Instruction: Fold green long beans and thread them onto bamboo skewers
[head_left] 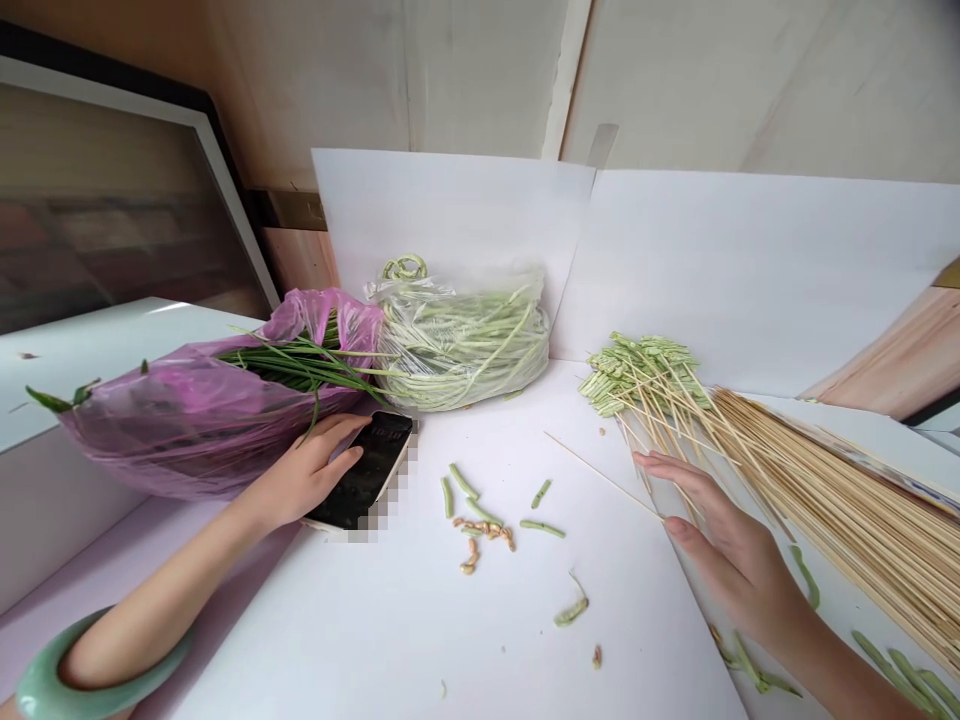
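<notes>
My left hand lies over the left side of a dark-screened phone on the white table, its visible fingers stretched out and apart. Just behind it is a pink plastic bag with green stalks poking out. My right hand is open, thumb and fingers apart. A single thin bamboo skewer ends at the thumb tip; whether they touch, I cannot tell. Beyond the fingers are skewers threaded with pieces of green bean, stacked together. Loose bamboo skewers lie in a long pile to the right.
A clear bag of long green beans stands at the back against white boards. Bean pieces and brownish scraps are scattered mid-table. More bean pieces lie at the lower right. A dark framed panel leans at the left.
</notes>
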